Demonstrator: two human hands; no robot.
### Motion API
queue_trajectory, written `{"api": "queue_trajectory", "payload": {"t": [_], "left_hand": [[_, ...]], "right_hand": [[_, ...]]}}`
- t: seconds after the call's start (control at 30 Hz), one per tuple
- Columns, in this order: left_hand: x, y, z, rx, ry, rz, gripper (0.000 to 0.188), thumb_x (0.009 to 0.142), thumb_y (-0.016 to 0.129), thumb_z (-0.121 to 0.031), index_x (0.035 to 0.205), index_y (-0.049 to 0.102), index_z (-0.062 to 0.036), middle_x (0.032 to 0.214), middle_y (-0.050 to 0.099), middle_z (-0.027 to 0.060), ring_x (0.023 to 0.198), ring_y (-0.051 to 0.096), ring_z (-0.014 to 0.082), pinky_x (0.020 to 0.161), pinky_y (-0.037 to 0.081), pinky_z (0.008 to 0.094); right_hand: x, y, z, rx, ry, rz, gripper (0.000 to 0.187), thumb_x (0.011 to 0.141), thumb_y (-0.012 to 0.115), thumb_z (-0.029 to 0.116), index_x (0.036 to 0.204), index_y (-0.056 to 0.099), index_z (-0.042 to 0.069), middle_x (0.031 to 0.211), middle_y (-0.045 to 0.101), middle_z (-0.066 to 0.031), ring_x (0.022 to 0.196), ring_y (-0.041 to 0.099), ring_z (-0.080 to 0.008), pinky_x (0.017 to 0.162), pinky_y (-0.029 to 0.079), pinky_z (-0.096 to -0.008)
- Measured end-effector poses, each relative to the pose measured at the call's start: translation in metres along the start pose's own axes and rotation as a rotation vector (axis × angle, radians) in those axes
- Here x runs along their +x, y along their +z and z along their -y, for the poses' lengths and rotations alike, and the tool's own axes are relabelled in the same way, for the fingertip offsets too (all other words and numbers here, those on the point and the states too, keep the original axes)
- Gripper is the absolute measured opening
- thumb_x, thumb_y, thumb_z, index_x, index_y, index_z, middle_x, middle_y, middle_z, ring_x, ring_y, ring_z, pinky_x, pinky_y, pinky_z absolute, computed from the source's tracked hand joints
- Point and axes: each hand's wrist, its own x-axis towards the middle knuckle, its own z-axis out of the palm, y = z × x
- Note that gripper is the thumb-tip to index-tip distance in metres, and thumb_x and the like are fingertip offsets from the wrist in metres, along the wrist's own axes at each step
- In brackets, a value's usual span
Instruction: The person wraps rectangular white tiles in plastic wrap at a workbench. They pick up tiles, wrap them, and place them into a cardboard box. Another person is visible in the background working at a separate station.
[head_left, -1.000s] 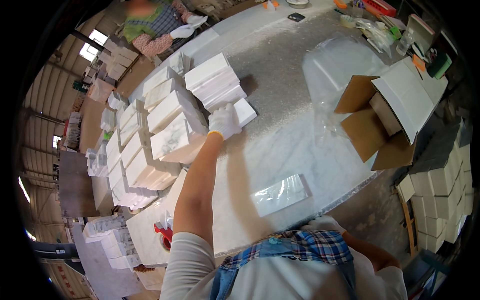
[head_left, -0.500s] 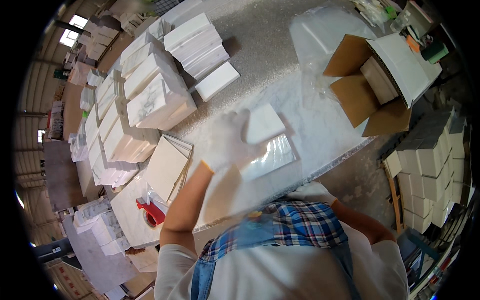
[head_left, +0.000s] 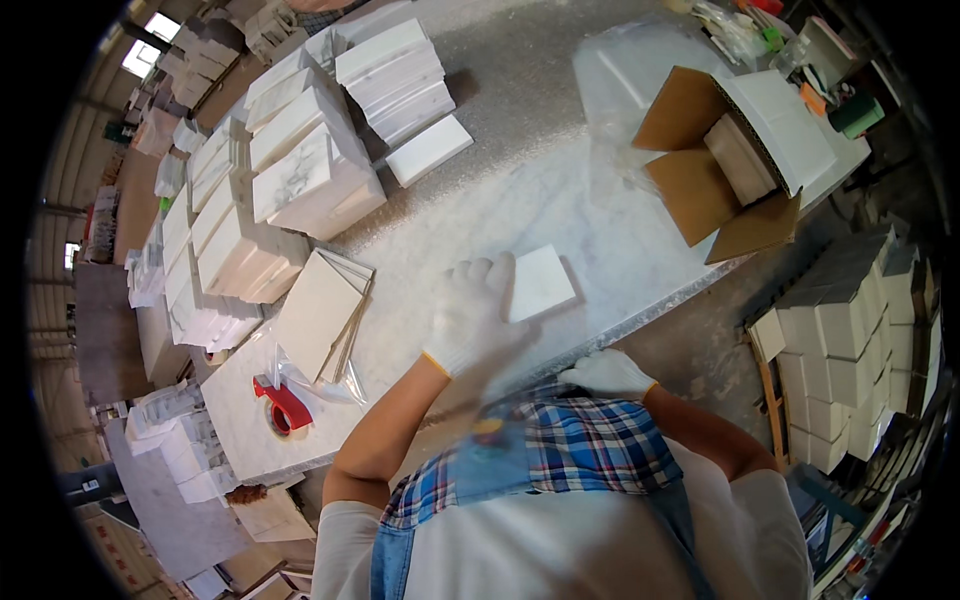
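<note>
A small white rectangular tile lies on the pale marble slab in front of me. My left hand, in a white glove, is stretched out beside the tile's left edge. Its fingers are extended and the thumb stands off toward the tile's near corner; nothing shows in its grasp. At the slab's near edge, close to my checked apron, is my gloved right hand. Its fingers are not distinct, so I cannot see whether they hold anything.
Stacks of white tiles stand at the far left. Nearer are thin cream boards and a red tape dispenser. An open cardboard box and clear plastic sheeting lie at right. More stacked blocks stand beyond the edge.
The shiny film-covered piece near the white tile is no longer visible. My left hand has shifted slightly and now stands beside the tile. My right hand stays by the edge; the view has moved a little.
</note>
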Motion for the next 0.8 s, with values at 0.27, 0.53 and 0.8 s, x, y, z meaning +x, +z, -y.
{"api": "queue_trajectory", "payload": {"t": [0.27,0.53,0.8], "left_hand": [[-0.009,-0.028,-0.002,-0.093,0.025,-0.047,0.08,0.075,0.08,-0.038,0.142,0.05,-0.0075,0.126,0.059,0.0182,0.119,0.055,0.039,0.096,0.049,0.0476],[-0.064,-0.035,0.053,0.064,0.08,-0.02,0.076,0.079,0.081,-0.03,0.146,0.05,-0.0078,0.149,0.048,0.022,0.137,0.046,0.0427,0.112,0.043,0.0509],[-0.057,-0.007,0.036,-0.355,-0.04,-0.055,0.083,0.083,0.083,-0.035,0.154,0.049,-0.0089,0.161,0.04,0.0177,0.149,0.037,0.0372,0.119,0.038,0.0481]], "right_hand": [[-0.031,-0.057,0.028,0.009,-0.106,-0.085,0.028,0.092,0.061,0.026,0.118,0.073,0.023,0.101,0.072,-0.012,0.096,0.071,-0.0319,0.083,0.057,-0.0436],[-0.058,-0.203,0.073,0.047,-0.17,-0.445,0.018,0.087,0.067,0.011,0.1,0.079,0.016,0.092,0.072,-0.0086,0.087,0.07,-0.0307,0.08,0.056,-0.0402],[0.003,-0.256,0.049,0.236,-0.141,-0.738,0.025,0.091,0.061,0.006,0.112,0.076,0.004,0.108,0.075,-0.0148,0.098,0.072,-0.0293,0.089,0.055,-0.0363]]}}
